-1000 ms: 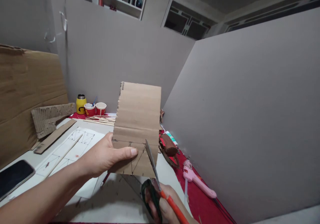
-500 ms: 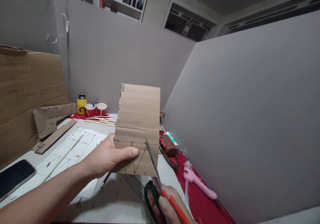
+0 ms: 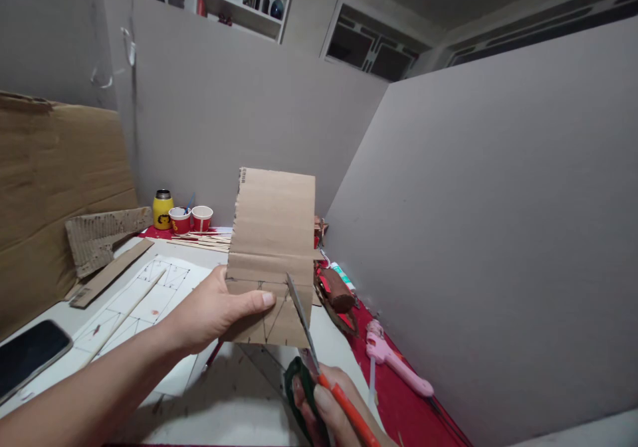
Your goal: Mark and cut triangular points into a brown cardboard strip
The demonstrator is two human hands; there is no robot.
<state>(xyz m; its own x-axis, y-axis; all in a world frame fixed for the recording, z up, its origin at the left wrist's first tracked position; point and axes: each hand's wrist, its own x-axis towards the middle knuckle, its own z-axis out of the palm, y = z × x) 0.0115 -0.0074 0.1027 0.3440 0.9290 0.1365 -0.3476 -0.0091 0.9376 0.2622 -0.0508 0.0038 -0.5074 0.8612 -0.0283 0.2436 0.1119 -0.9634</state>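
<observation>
My left hand point(image 3: 224, 311) grips a piece of cardboard point(image 3: 274, 221) by its lower left side, thumb on the front face. The cardboard is held up and has a crease across it, with pencil lines forming triangles on the lower part. My right hand point(image 3: 339, 400) is closed around a pair of scissors point(image 3: 308, 334) with orange and dark green handles. One scissor blade lies over the cardboard's front near the drawn lines at the lower right; the other blade is mostly hidden behind the cardboard.
On the white table lie a paper with drawn lines point(image 3: 164, 284), a wooden stick point(image 3: 127, 314), a phone point(image 3: 32, 357) and a cardboard strip point(image 3: 112, 273). Behind stand a yellow bottle point(image 3: 162, 211) and red cups point(image 3: 202, 219). A pink glue gun point(image 3: 399, 364) rests on red cloth at right.
The cardboard, both hands and the scissors have shifted slightly left. The blade keeps nearly the same place against the cardboard.
</observation>
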